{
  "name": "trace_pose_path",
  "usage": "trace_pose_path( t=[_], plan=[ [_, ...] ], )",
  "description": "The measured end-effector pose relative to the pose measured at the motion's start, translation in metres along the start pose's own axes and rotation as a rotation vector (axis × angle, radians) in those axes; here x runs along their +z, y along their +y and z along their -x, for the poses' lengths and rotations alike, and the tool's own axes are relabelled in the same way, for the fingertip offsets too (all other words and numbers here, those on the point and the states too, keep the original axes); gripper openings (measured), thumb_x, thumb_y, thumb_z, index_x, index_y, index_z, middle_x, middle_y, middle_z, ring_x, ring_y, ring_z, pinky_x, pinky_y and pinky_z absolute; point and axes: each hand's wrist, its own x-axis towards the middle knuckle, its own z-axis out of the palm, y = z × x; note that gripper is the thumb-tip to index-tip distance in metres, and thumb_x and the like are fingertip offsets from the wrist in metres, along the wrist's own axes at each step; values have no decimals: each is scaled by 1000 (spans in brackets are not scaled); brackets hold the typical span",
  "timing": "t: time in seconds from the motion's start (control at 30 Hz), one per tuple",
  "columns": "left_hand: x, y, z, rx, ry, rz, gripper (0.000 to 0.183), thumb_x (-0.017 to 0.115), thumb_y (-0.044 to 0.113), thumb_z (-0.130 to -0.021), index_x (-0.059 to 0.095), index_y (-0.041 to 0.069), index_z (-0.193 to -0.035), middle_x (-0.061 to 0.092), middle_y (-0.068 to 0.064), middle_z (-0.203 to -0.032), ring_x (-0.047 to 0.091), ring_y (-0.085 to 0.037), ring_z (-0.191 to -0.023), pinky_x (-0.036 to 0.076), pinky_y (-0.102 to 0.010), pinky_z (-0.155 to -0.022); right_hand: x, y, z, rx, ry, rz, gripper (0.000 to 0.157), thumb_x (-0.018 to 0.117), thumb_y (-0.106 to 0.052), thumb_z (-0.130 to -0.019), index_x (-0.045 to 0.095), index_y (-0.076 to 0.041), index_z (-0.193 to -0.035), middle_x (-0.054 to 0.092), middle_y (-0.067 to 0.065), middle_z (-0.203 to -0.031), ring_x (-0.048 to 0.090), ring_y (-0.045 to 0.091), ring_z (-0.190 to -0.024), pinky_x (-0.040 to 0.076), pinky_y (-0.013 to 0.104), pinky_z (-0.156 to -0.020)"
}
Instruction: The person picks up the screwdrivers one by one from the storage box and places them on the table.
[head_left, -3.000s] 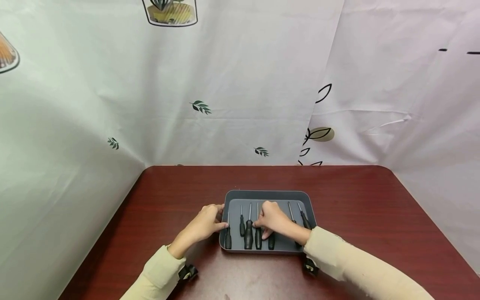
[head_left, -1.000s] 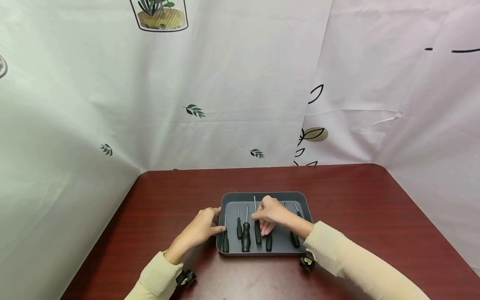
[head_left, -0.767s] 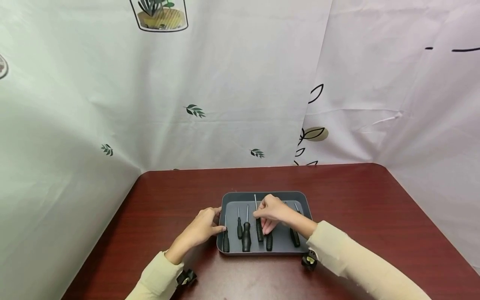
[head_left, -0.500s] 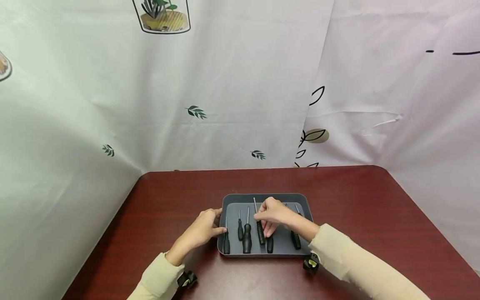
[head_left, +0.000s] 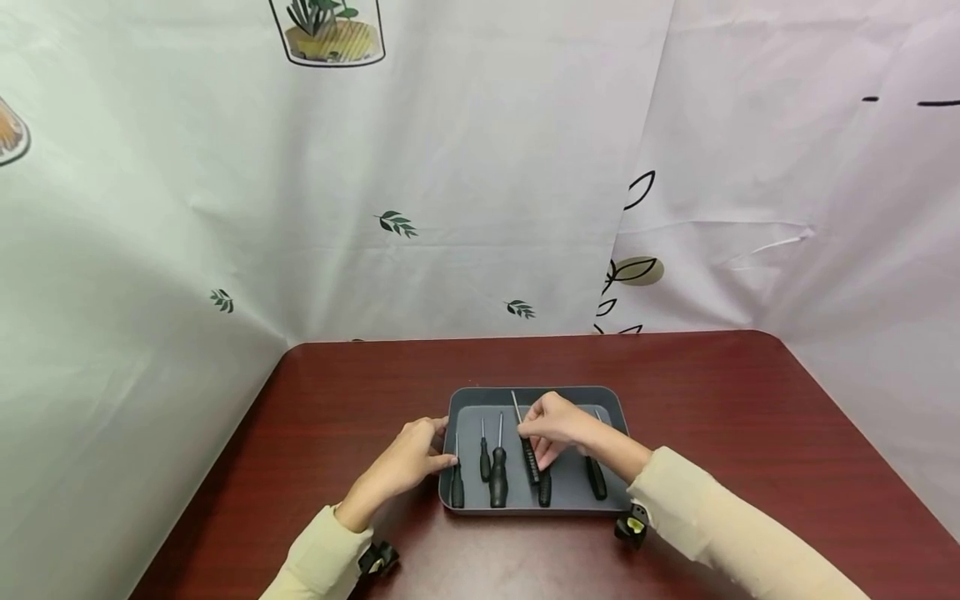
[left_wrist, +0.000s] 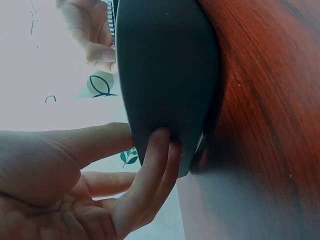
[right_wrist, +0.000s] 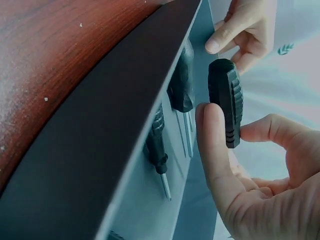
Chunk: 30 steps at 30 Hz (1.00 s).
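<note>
A shallow dark grey tray [head_left: 570,497] holds several black-handled screwdrivers. My left hand [head_left: 408,457] grips the tray's left side, with the thumb over the rim and fingertips against the outer wall [left_wrist: 170,75]. My right hand [head_left: 558,429] pinches a screwdriver [head_left: 530,461] between thumb and fingers. In the right wrist view its ribbed handle [right_wrist: 226,102] is raised off the tray floor, with its blade hidden. To its left lie a large screwdriver [head_left: 498,479], a small one [head_left: 484,462] and another [head_left: 457,487] by my left thumb.
Just right of the held screwdriver lies another screwdriver [head_left: 544,490], partly covered by my right hand. A further screwdriver [head_left: 596,479] lies under my right forearm. The tray stands on a reddish-brown table [head_left: 360,392], with a white printed curtain [head_left: 480,167] behind.
My right hand has lifted the screwdriver from the tray floor and shifted slightly right with it. Its handle end now tilts to the right. My left hand keeps its place on the tray.
</note>
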Motion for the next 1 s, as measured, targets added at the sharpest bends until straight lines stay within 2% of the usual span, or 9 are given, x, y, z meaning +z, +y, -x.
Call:
trace_pose_path(
  t=[0.13, 0.37, 0.43, 0.6, 0.83, 1.0],
  plan=[
    [0, -1, 0, 3, -16, 16, 60, 77, 1, -86, 47, -21, -134, 66, -23, -111, 69, -26, -89, 58, -27, -65, -1, 1, 1, 22, 1, -10, 11, 59, -4, -92, 64, 6, -89, 63, 18, -66, 64, 17, -49, 62, 36, -56],
    [-2, 1, 1, -17, -22, 41, 62, 78, 0, -85, 46, -21, -134, 62, -27, -119, 68, -25, -89, 58, -28, -63, -3, 1, 0, 37, 7, -38, 8, 61, 1, -90, 64, 8, -94, 63, 15, -69, 65, 18, -53, 62, 36, -56],
    [-1, 1, 0, -15, -24, 49, 61, 77, 0, -85, 47, -21, -135, 64, -25, -116, 68, -26, -89, 59, -29, -64, -3, 1, 0, 44, 10, -41, 7, 61, 1, -90, 64, 7, -93, 63, 15, -69, 65, 18, -53, 62, 35, -56],
    [0, 0, 1, -12, -30, 48, 61, 78, 0, -85, 48, -20, -134, 67, -21, -110, 68, -27, -91, 59, -30, -66, -2, 4, 2, 38, 7, -56, 5, 61, 2, -89, 63, 6, -91, 63, 16, -68, 65, 18, -52, 62, 36, -57],
    [-2, 1, -2, -28, -13, 19, 65, 81, 1, -82, 48, -21, -134, 67, -23, -111, 68, -26, -89, 58, -32, -67, -2, 4, 2, 41, 16, -78, 3, 61, 4, -90, 62, 7, -91, 62, 15, -66, 65, 18, -52, 62, 37, -57],
    [-3, 2, -4, -30, -24, 14, 64, 80, 1, -83, 48, -20, -134, 67, -22, -110, 68, -27, -91, 59, -33, -68, -2, 5, 3, 41, 17, -72, 5, 59, 5, -90, 62, 8, -93, 62, 14, -67, 66, 19, -52, 63, 38, -59]
  ],
)
